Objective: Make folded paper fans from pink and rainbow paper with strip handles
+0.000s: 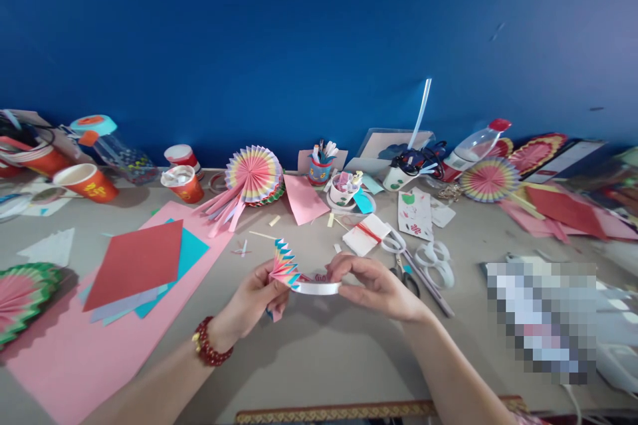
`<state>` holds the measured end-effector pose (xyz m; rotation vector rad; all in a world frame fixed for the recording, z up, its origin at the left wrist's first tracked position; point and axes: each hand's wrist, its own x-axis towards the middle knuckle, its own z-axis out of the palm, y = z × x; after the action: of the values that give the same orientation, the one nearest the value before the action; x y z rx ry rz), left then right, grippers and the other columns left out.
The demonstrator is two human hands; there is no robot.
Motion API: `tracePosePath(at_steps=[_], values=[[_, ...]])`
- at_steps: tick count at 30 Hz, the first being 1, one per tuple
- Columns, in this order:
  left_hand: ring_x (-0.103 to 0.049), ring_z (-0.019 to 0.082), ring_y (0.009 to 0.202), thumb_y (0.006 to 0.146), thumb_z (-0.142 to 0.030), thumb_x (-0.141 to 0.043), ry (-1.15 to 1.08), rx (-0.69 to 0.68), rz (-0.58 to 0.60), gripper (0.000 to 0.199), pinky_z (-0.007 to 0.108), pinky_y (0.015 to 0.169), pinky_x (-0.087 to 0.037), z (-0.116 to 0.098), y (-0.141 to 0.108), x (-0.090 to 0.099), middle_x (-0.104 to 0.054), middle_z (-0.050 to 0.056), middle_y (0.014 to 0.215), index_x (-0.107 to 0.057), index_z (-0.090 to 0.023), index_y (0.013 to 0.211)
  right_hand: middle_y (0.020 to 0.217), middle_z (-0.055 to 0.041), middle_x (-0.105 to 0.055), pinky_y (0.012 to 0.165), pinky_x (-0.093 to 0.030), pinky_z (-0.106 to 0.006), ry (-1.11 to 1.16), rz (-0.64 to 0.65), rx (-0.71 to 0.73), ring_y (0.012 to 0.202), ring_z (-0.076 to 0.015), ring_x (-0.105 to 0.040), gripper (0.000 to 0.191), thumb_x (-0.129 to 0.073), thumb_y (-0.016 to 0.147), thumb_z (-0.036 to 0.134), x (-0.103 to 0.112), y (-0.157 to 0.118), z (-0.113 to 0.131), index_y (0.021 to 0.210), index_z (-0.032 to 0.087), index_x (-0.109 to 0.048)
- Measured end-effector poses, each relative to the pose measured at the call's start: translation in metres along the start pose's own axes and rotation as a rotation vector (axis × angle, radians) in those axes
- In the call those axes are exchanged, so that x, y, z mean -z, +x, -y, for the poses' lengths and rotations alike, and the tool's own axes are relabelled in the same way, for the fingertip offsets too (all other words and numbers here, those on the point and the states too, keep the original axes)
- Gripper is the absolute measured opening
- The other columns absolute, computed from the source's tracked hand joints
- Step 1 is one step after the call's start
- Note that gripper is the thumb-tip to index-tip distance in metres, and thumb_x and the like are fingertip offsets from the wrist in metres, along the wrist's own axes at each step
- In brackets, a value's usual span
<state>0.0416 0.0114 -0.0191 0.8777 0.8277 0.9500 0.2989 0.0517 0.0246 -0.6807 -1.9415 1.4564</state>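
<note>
Between the fingers of my left hand point(259, 299) is a small pleated paper fan point(284, 267) in pink, yellow and blue. My right hand point(376, 284) pinches the right end of a white tape strip point(318, 288). The strip runs from my right fingertips to the lower edge of the fan, held above the table. Just behind it, a small part with red markings point(319, 277) shows between my hands. Black-bladed scissors point(405, 272) lie right of my right hand, partly hidden by it.
Stacked coloured paper point(139, 259) lies at the left on a large pink sheet point(70, 372). Cups, a finished rosette point(254, 174) and a bottle point(471, 149) line the blue wall. White tape rolls point(434, 262) and a blurred-out device point(541, 322) are at the right.
</note>
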Motion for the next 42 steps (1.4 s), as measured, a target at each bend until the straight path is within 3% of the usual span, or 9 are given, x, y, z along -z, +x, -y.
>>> tracePosePath(at_steps=[5, 8, 14, 18, 23, 26, 32, 36, 42], values=[[-0.036, 0.003, 0.038, 0.083, -0.05, -0.074, -0.116, 0.044, -0.014, 0.037, 0.016, 0.037, -0.039, -0.001, 0.002, -0.001, -0.06, -0.002, 0.063, -0.065, -0.014, 0.091, 0.087, -0.0044, -0.066, 0.073, -0.047, -0.027, 0.212, -0.026, -0.104, 0.078, -0.0148, -0.061, 0.02, -0.067, 0.093, 0.037, -0.009, 0.002, -0.007, 0.097, 0.017, -0.067], [-0.035, 0.0, 0.039, 0.086, -0.046, -0.071, -0.213, 0.029, 0.067, 0.036, 0.017, 0.042, -0.041, -0.005, 0.002, -0.003, -0.069, 0.005, 0.083, -0.069, -0.013, 0.1, 0.086, -0.0044, -0.067, 0.078, -0.048, -0.029, 0.418, -0.135, -0.12, 0.082, -0.0163, -0.063, 0.022, -0.067, 0.093, 0.04, -0.013, 0.003, -0.013, 0.097, 0.018, -0.066], [-0.037, -0.001, 0.043, 0.091, -0.036, -0.069, -0.249, 0.024, 0.192, 0.025, 0.018, 0.049, -0.041, -0.009, 0.001, -0.006, -0.07, 0.007, 0.09, -0.072, -0.013, 0.099, 0.083, -0.0014, -0.068, 0.086, -0.051, -0.034, 0.707, -0.289, -0.18, 0.087, -0.018, -0.068, 0.024, -0.072, 0.088, 0.042, -0.02, 0.01, -0.021, 0.096, 0.021, -0.066], [-0.039, -0.001, 0.042, 0.085, -0.032, -0.076, -0.241, 0.039, 0.148, 0.022, 0.017, 0.047, -0.04, -0.008, -0.001, -0.006, -0.071, 0.006, 0.086, -0.071, -0.014, 0.094, 0.091, -0.005, -0.071, 0.088, -0.051, -0.034, 0.541, -0.26, -0.238, 0.089, -0.018, -0.067, 0.024, -0.061, 0.096, 0.043, -0.027, 0.013, -0.031, 0.099, 0.019, -0.065], [-0.038, 0.001, 0.04, 0.08, -0.039, -0.079, -0.159, 0.063, 0.068, 0.031, 0.018, 0.045, -0.043, -0.004, -0.001, -0.003, -0.071, 0.005, 0.074, -0.067, -0.012, 0.089, 0.115, -0.0089, -0.068, 0.077, -0.052, -0.033, -0.006, -0.264, -0.108, 0.091, -0.0197, -0.064, 0.037, -0.059, 0.096, 0.037, -0.029, 0.011, -0.037, 0.131, 0.025, -0.058], [-0.041, 0.004, 0.04, 0.081, -0.045, -0.077, -0.052, 0.112, 0.075, 0.036, 0.02, 0.04, -0.044, -0.002, 0.0, -0.002, -0.069, 0.005, 0.069, -0.066, -0.012, 0.09, 0.107, -0.0079, -0.071, 0.079, -0.05, -0.033, -0.281, -0.237, -0.043, 0.089, -0.0204, -0.063, 0.029, -0.056, 0.096, 0.031, -0.03, 0.01, -0.032, 0.122, 0.024, -0.066], [-0.037, 0.002, 0.041, 0.078, -0.042, -0.08, -0.035, 0.111, 0.1, 0.035, 0.02, 0.046, -0.047, -0.005, -0.001, -0.007, -0.064, 0.001, 0.067, -0.068, -0.012, 0.092, 0.081, -0.0046, -0.068, 0.062, -0.047, -0.027, -0.015, -0.328, -0.23, 0.072, -0.0172, -0.062, 0.036, -0.049, 0.099, 0.047, -0.043, 0.014, -0.032, 0.092, 0.018, -0.068], [-0.036, 0.005, 0.039, 0.081, -0.044, -0.077, -0.013, 0.103, 0.132, 0.034, 0.021, 0.046, -0.047, -0.003, -0.003, -0.007, -0.042, -0.009, 0.046, -0.069, -0.012, 0.09, 0.084, -0.0055, -0.067, 0.06, -0.05, -0.027, 0.206, -0.341, -0.286, 0.077, -0.0189, -0.064, 0.037, -0.054, 0.096, 0.053, -0.05, 0.015, -0.04, 0.1, 0.017, -0.065], [-0.037, 0.003, 0.039, 0.078, -0.043, -0.079, -0.092, 0.125, 0.071, 0.033, 0.02, 0.04, -0.047, 0.003, -0.003, -0.005, -0.058, -0.003, 0.058, -0.065, -0.014, 0.085, 0.11, -0.0096, -0.069, 0.074, -0.054, -0.034, -0.223, -0.274, -0.093, 0.093, -0.0221, -0.065, 0.037, -0.061, 0.094, 0.037, -0.04, 0.01, -0.035, 0.13, 0.025, -0.06]])
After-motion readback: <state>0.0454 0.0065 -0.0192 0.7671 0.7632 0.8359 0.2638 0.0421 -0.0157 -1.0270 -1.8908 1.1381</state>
